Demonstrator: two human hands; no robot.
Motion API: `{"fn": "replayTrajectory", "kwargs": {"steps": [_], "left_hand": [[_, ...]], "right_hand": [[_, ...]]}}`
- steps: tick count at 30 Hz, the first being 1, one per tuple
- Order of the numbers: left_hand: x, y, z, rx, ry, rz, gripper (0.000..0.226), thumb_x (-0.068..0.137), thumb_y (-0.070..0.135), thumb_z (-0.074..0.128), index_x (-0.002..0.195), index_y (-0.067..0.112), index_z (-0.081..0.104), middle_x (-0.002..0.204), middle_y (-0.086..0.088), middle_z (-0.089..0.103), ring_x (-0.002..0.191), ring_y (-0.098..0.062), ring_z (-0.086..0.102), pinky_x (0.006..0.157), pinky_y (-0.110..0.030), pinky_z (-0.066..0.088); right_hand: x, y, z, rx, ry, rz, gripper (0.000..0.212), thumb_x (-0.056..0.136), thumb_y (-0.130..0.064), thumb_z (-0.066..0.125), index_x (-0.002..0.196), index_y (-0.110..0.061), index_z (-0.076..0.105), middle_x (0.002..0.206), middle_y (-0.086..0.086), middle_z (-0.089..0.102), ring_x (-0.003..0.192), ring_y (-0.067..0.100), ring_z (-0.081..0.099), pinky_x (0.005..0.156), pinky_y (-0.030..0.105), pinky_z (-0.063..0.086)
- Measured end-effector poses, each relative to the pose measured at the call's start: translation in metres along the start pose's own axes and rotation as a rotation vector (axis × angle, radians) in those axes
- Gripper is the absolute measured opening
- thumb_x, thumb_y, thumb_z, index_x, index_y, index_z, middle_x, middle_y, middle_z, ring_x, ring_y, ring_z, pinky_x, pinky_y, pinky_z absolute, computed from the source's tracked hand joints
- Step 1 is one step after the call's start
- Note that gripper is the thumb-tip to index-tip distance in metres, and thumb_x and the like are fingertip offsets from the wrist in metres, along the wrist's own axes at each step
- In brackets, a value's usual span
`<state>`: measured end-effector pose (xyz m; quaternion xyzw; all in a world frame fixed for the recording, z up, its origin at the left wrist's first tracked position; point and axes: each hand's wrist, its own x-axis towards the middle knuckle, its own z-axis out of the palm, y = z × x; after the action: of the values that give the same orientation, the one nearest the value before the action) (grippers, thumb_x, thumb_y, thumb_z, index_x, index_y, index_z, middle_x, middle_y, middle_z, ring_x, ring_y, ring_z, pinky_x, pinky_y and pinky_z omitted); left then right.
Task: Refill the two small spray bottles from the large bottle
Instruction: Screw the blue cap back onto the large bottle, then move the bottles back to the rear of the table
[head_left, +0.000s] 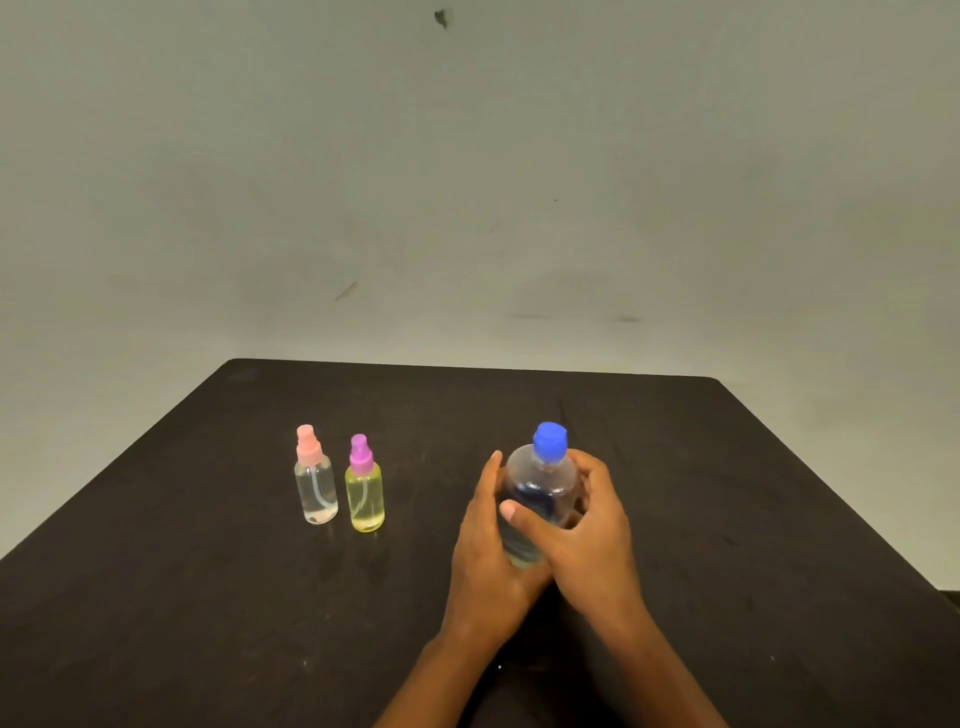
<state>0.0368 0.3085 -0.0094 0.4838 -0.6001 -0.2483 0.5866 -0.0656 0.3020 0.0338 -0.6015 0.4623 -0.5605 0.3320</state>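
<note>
A large clear bottle with a blue cap stands upright on the dark table, right of centre. My left hand wraps its left side and my right hand wraps its right side, thumb across the front. The cap is on and neither hand touches it. To the left stand two small spray bottles, close together and upright: a clear one with a pink sprayer and a yellowish one with a purple sprayer. Both have their sprayer tops on and hold liquid.
The table's far edge meets a plain grey-white wall. The table's right edge runs diagonally toward the lower right corner. Nothing else stands on the tabletop.
</note>
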Motion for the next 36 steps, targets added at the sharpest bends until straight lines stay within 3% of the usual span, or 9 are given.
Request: {"fn": "replayTrajectory", "kwargs": {"steps": [5, 9, 15, 18, 20, 24, 27, 33, 36], "left_hand": [[0.000, 0.002, -0.004, 0.020, 0.051, 0.106, 0.092, 0.070, 0.060, 0.071, 0.145, 0.042, 0.021, 0.143, 0.016, 0.039, 0.131, -0.005, 0.040, 0.101, -0.011, 0.031], [0.006, 0.002, -0.011, 0.070, 0.192, 0.183, 0.074, 0.080, 0.044, 0.066, 0.143, 0.035, 0.028, 0.135, 0.014, 0.045, 0.124, -0.014, 0.048, 0.101, -0.013, 0.033], [0.017, 0.003, -0.032, 0.142, 0.617, 0.220, 0.052, 0.078, 0.021, 0.059, 0.127, 0.016, 0.043, 0.105, 0.007, 0.050, 0.097, -0.014, 0.052, 0.090, -0.027, 0.042], [0.022, 0.002, -0.046, 0.234, 0.813, 0.182, 0.049, 0.073, 0.011, 0.061, 0.119, 0.010, 0.045, 0.107, 0.007, 0.047, 0.093, -0.014, 0.045, 0.086, -0.035, 0.040], [0.024, -0.002, -0.053, 0.313, 0.884, 0.106, 0.051, 0.072, 0.007, 0.064, 0.119, 0.008, 0.046, 0.112, -0.006, 0.051, 0.099, -0.020, 0.043, 0.087, -0.033, 0.036], [0.028, -0.007, -0.059, 0.335, 0.800, -0.208, 0.066, 0.071, 0.006, 0.077, 0.127, 0.006, 0.043, 0.130, -0.018, 0.043, 0.118, -0.033, 0.039, 0.097, -0.039, 0.032], [0.027, -0.010, -0.058, 0.284, 0.725, -0.292, 0.069, 0.074, 0.010, 0.078, 0.131, 0.006, 0.041, 0.135, -0.016, 0.040, 0.124, -0.031, 0.037, 0.102, -0.037, 0.030], [0.029, -0.019, -0.059, 0.270, 0.723, -0.354, 0.047, 0.085, 0.009, 0.066, 0.128, 0.007, 0.045, 0.126, -0.010, 0.053, 0.113, -0.030, 0.050, 0.096, -0.043, 0.040], [0.028, -0.022, -0.059, 0.196, 0.686, -0.342, 0.034, 0.085, 0.009, 0.067, 0.115, 0.018, 0.053, 0.109, 0.000, 0.061, 0.101, -0.022, 0.058, 0.087, -0.036, 0.044]], "right_hand": [[0.026, -0.004, -0.023, -0.034, 0.149, -0.029, 0.063, 0.057, -0.036, 0.087, 0.109, -0.039, 0.052, 0.102, -0.020, 0.063, 0.093, -0.002, 0.062, 0.074, 0.017, 0.049], [0.047, 0.004, -0.046, -0.106, 0.286, -0.007, 0.063, 0.058, -0.032, 0.088, 0.109, -0.036, 0.050, 0.100, -0.019, 0.060, 0.093, 0.004, 0.061, 0.080, 0.027, 0.049], [0.058, 0.025, -0.068, -0.206, 0.412, 0.077, 0.063, 0.063, -0.027, 0.087, 0.110, -0.030, 0.046, 0.104, -0.008, 0.054, 0.096, 0.017, 0.056, 0.085, 0.035, 0.047], [0.058, 0.029, -0.071, -0.221, 0.425, 0.077, 0.064, 0.064, -0.028, 0.086, 0.114, -0.027, 0.045, 0.106, -0.007, 0.052, 0.097, 0.017, 0.054, 0.085, 0.034, 0.046], [0.058, 0.029, -0.071, -0.220, 0.409, 0.078, 0.065, 0.065, -0.027, 0.086, 0.115, -0.027, 0.044, 0.108, -0.007, 0.052, 0.098, 0.016, 0.053, 0.085, 0.033, 0.044], [0.054, 0.027, -0.065, -0.218, 0.351, 0.082, 0.077, 0.067, -0.030, 0.084, 0.129, -0.022, 0.039, 0.126, -0.002, 0.050, 0.114, 0.021, 0.051, 0.095, 0.036, 0.042], [0.048, 0.021, -0.058, -0.196, 0.421, 0.042, 0.096, 0.067, -0.035, 0.083, 0.144, -0.018, 0.028, 0.144, 0.003, 0.039, 0.131, 0.019, 0.039, 0.107, 0.039, 0.034], [0.034, 0.004, -0.044, -0.195, 0.695, -0.281, 0.067, 0.078, -0.023, 0.077, 0.132, -0.007, 0.040, 0.134, 0.010, 0.045, 0.129, 0.024, 0.041, 0.107, 0.019, 0.028], [0.028, -0.001, -0.034, -0.226, 0.701, -0.433, 0.056, 0.077, -0.013, 0.070, 0.125, 0.001, 0.046, 0.127, 0.014, 0.047, 0.123, 0.028, 0.045, 0.103, 0.031, 0.037]]}}
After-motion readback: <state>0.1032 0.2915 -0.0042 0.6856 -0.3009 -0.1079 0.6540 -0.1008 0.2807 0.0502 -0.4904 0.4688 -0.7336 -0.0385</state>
